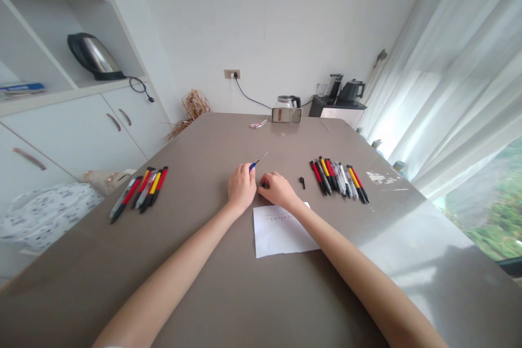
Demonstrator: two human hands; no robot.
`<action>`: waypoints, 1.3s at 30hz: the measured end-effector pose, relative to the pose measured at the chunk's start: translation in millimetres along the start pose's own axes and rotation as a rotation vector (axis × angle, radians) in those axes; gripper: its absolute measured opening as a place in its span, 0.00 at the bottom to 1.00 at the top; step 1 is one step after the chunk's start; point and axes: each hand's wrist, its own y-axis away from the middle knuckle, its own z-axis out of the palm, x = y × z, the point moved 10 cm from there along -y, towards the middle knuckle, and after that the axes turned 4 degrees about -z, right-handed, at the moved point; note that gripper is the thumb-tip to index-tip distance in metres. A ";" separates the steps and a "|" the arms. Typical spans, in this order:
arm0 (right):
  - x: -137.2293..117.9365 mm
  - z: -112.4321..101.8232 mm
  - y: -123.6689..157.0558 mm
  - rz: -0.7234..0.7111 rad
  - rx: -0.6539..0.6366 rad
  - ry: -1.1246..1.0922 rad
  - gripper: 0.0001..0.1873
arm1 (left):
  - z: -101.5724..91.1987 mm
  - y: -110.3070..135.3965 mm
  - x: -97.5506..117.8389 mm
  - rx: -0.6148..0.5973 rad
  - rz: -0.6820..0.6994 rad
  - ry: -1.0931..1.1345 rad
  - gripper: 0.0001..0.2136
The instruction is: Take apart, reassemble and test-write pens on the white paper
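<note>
In the head view my left hand (241, 187) is closed round a slim pen refill (258, 161), blue near the fingers, with a thin pale end pointing up and to the right. My right hand (278, 190) rests just beside it, fingers curled on a small black piece (264, 185) that is mostly hidden. Under my right wrist lies a white sheet of paper (281, 236) with faint handwriting. A small black pen part (302, 182) sits alone to the right of that hand. Farther right, several pens (338, 178) in red, yellow, clear and black lie in a row.
Another group of pens (141, 193) lies at the left of the brown table (204, 283). At the far edge a phone (286, 115) leans before a glass pot (284, 101). A red-and-white strip (258, 125) is near it. Cabinets (77, 125) stand left, curtains (440, 60) hang right.
</note>
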 end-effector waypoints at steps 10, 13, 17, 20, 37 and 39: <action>23.8 -1.3 -1.9 0.167 0.013 -0.122 0.14 | -0.2 2.1 4.8 -0.016 0.029 -0.039 0.14; 39.9 -9.5 -4.9 0.216 0.074 -0.245 0.17 | -0.3 2.5 5.6 -0.019 0.033 -0.049 0.14; 57.1 -25.9 -7.3 0.242 0.192 -0.531 0.11 | 0.7 3.1 7.7 -0.029 0.042 -0.071 0.14; 70.8 -51.7 -2.8 0.262 0.413 -0.777 0.10 | 1.0 4.0 11.3 -0.032 0.068 -0.094 0.14; 62.5 -70.3 -1.1 0.203 0.443 -1.047 0.10 | 2.5 7.6 20.6 -0.054 0.136 -0.140 0.14; 61.3 -67.9 -1.5 0.203 0.423 -1.042 0.11 | 3.3 7.8 21.5 -0.060 0.142 -0.138 0.13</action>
